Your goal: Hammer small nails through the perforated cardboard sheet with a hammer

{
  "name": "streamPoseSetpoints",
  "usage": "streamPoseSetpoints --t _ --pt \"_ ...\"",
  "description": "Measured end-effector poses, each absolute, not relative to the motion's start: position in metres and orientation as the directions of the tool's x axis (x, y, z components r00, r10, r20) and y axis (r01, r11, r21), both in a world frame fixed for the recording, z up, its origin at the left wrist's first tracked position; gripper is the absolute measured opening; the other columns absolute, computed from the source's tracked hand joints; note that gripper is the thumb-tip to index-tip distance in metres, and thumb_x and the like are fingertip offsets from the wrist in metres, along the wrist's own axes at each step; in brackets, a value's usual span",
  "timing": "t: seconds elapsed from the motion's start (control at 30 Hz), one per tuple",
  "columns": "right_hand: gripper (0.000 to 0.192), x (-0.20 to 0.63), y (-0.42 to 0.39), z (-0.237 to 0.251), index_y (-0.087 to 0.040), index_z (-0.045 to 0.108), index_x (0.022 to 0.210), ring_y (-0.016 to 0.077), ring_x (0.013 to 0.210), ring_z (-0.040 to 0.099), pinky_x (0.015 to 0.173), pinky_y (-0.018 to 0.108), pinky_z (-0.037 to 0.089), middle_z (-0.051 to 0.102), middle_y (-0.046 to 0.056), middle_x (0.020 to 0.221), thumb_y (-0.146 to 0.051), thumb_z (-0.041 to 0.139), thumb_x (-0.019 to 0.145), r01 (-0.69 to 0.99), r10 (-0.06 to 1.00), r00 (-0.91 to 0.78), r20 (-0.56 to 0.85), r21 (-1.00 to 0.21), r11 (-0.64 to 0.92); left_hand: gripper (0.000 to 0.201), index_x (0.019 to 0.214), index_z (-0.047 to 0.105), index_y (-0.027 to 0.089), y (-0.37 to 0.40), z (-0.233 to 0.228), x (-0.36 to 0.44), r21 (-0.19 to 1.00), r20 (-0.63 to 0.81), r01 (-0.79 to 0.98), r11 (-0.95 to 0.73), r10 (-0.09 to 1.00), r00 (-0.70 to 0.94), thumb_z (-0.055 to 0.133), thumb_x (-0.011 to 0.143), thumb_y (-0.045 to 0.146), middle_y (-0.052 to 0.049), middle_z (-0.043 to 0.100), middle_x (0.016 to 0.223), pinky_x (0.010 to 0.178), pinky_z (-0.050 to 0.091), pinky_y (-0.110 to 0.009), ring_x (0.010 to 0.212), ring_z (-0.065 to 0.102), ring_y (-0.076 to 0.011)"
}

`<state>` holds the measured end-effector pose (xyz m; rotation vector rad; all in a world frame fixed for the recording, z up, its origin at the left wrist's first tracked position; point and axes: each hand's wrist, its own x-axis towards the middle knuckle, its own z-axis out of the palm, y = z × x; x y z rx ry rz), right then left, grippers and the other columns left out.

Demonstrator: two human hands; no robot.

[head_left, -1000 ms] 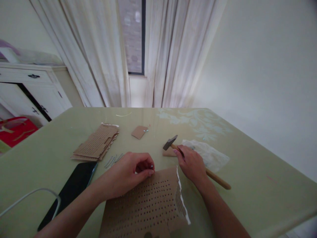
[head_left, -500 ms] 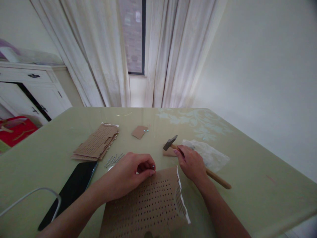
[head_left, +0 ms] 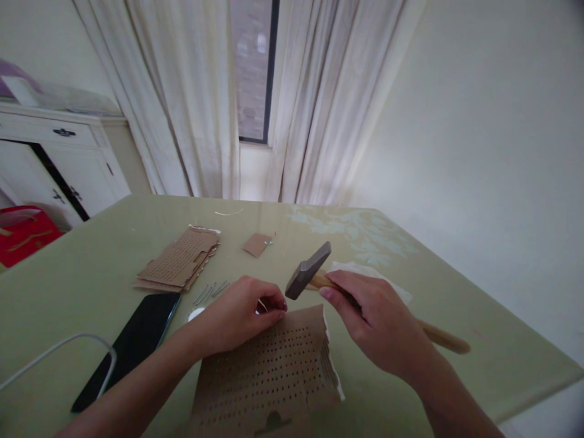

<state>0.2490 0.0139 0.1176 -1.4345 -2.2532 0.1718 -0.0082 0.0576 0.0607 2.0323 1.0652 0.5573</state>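
- Pale green table fills most of your view, with off-white curtains and a strip of window behind its far edge, a plain wall on the right, and a white cabinet plus something red off the left side.
- Your perforated cardboard sheet lies flat at the near edge, brown, covered in rows of small holes, with a torn white fringe along its right side.
- Your left hand rests on the sheet's far edge, thumb and fingertips pressed together in a pinch on something tiny. Looks like a nail, but it's too small to be sure.
- Your right hand has its fingers curled tight around the hammer, gripping the wooden handle close to the head.
- Hammer is up off the table, just past the sheet's far right corner. Long axis runs from the near right up toward the far left, with the dark metal head hovering right beside your left fingertips, not touching them.
- Loose nails lie just left of your left hand, with a stack of more holed cardboard beyond them.
- Dark phone with a white cable sits toward the near left corner.
- A small cardboard scrap is mid-table, and a crumpled white plastic bag peeks out behind your right hand.
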Motion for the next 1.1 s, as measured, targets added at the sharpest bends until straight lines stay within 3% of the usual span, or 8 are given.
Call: streamPoseSetpoints --t 0.17,0.3,0.47,0.63,0.73,0.83,0.97,1.1 --pt "0.021 0.242 0.008 0.120 -0.025 0.072 0.099 0.0252 0.080 0.070 0.072 0.036 0.040 0.077 0.003 0.089 -0.033 0.056 0.109 0.869 0.889 -0.408 0.209 -0.208 0.448 0.012 0.087 0.083 0.021 0.058 0.057 -0.007 0.775 0.048 0.502 -0.383 0.828 0.559 0.073 0.091 0.026 -0.001 0.084 0.084 0.072 0.056 -0.028 0.079 0.078 -0.0201" --pt "0.023 0.240 0.005 0.121 -0.024 0.070 0.103 0.0248 0.084 0.071 0.076 0.036 0.043 0.077 0.004 0.094 -0.034 0.052 0.111 0.852 0.882 -0.373 0.288 -0.269 0.448 0.012 0.091 0.083 0.021 0.058 0.058 -0.007 0.780 0.053 0.493 -0.385 0.826 0.561 0.073 0.093 0.029 -0.001 0.085 0.087 0.075 0.057 -0.027 0.080 0.079 -0.0197" --pt "0.022 0.237 0.002 0.111 -0.024 0.071 0.097 0.0262 0.082 0.072 0.072 0.036 0.041 0.076 0.004 0.089 -0.033 0.055 0.110 0.882 0.900 -0.401 0.168 -0.195 0.429 0.011 0.088 0.083 0.022 0.058 0.058 -0.007 0.769 0.046 0.496 -0.404 0.808 0.587 0.072 0.087 0.020 -0.001 0.085 0.086 0.074 0.056 -0.027 0.081 0.078 -0.0205" --pt "0.025 0.237 0.001 0.109 -0.023 0.067 0.095 0.0247 0.080 0.069 0.073 0.036 0.043 0.075 0.005 0.090 -0.034 0.052 0.111 0.863 0.896 -0.354 0.269 -0.275 0.424 0.012 0.090 0.081 0.020 0.058 0.055 -0.007 0.755 0.041 0.515 -0.405 0.814 0.579 0.072 0.088 0.028 -0.004 0.084 0.088 0.074 0.055 -0.029 0.081 0.077 -0.0219" --pt "0.024 0.237 -0.001 0.105 -0.024 0.068 0.096 0.0255 0.079 0.070 0.071 0.036 0.042 0.076 0.005 0.090 -0.035 0.053 0.110 0.873 0.894 -0.374 0.246 -0.232 0.429 0.012 0.090 0.080 0.020 0.057 0.058 -0.008 0.750 0.038 0.514 -0.416 0.803 0.595 0.070 0.088 0.026 -0.004 0.082 0.087 0.074 0.053 -0.029 0.081 0.075 -0.0219" --pt "0.022 0.240 -0.002 0.100 -0.025 0.071 0.100 0.0261 0.079 0.071 0.070 0.036 0.042 0.077 0.005 0.092 -0.034 0.054 0.110 0.886 0.895 -0.376 0.240 -0.188 0.423 0.014 0.089 0.079 0.020 0.055 0.060 -0.009 0.751 0.022 0.518 -0.411 0.799 0.601 0.077 0.085 0.033 -0.004 0.081 0.089 0.074 0.053 -0.030 0.083 0.074 -0.0236" --pt "0.027 0.243 -0.003 0.094 -0.023 0.070 0.099 0.0243 0.077 0.070 0.071 0.035 0.046 0.075 0.006 0.088 -0.034 0.049 0.111 0.858 0.882 -0.328 0.337 -0.284 0.428 0.036 0.103 0.081 0.020 0.054 0.062 -0.010 0.760 -0.002 0.524 -0.386 0.804 0.595 0.090 0.076 0.042 -0.005 0.081 0.101 0.079 0.056 -0.031 0.092 0.076 -0.0256" --pt "0.025 0.241 -0.004 0.085 -0.023 0.070 0.101 0.0261 0.082 0.072 0.073 0.036 0.047 0.078 0.007 0.092 -0.033 0.050 0.111 0.870 0.890 -0.363 0.275 -0.243 0.429 0.030 0.098 0.081 0.020 0.054 0.062 -0.009 0.745 -0.021 0.545 -0.384 0.803 0.595 0.089 0.076 0.039 -0.006 0.080 0.098 0.077 0.053 -0.032 0.091 0.075 -0.0269"
